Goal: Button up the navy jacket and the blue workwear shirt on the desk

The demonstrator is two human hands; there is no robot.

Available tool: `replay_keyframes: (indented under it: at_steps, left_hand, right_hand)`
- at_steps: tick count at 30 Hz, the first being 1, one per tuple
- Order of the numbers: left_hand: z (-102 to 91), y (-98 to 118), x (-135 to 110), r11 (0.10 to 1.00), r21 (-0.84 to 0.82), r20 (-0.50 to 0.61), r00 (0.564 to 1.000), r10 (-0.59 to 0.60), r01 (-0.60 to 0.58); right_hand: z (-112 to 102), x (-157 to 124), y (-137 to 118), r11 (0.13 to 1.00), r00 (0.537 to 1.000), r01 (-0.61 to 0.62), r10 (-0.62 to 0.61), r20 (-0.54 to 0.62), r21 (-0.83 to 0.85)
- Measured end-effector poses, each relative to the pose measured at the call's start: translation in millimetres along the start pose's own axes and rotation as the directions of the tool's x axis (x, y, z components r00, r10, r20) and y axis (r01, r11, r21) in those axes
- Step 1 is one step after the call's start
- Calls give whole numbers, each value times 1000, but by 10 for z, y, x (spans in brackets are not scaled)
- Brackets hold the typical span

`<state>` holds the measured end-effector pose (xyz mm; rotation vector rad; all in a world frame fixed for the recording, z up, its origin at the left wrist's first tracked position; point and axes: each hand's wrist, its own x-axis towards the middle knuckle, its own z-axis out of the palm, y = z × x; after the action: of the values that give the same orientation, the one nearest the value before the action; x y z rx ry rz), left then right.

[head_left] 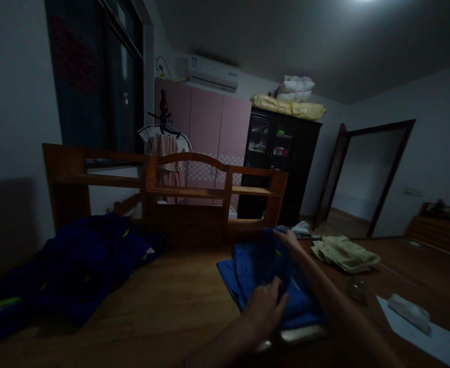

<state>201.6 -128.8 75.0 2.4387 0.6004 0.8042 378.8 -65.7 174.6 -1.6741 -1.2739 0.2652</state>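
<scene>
A folded blue garment (pixel 243 266) lies near the right end of the wooden desk top, with a small yellow-green mark and a pale mark on it. I cannot tell its exact kind. At its far edge, my right hand (pixel 289 241) is closed on the cloth, with the arm reaching across its right side. My left hand (pixel 265 305) is at the near part of the garment, its fingers curled in on the fabric. Parts of the cloth are hidden behind the hand and the right forearm. The room is dim and the fingertips are hard to see.
A heap of dark blue clothing (pixel 90 260) covers the desk's left side. A wooden shelf rack (pixel 188 193) rises behind. On the brown surface to the right are folded beige cloth (pixel 343 253), a glass (pixel 357 290), white paper (pixel 439 340) and a pale packet (pixel 409 311).
</scene>
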Motion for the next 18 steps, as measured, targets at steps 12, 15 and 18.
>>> replay_keyframes:
  at_steps: [12, 15, 18]
  left_hand:
    - [-1677, -1083, 403, 968, -249, -703, 680, -209, 41]
    - [-1987, -1317, 452, 971, -205, -600, 769, -221, 119]
    - [-2132, -1355, 472, 950, -283, -475, 840, -261, 134]
  right_hand:
    - [-1023, 631, -2459, 657, 719, 694, -642, 266, -292]
    - [-992, 585, -2844, 463, 599, 793, -712, 367, -396]
    - [-904, 569, -2995, 345, 541, 818, -732, 415, -459]
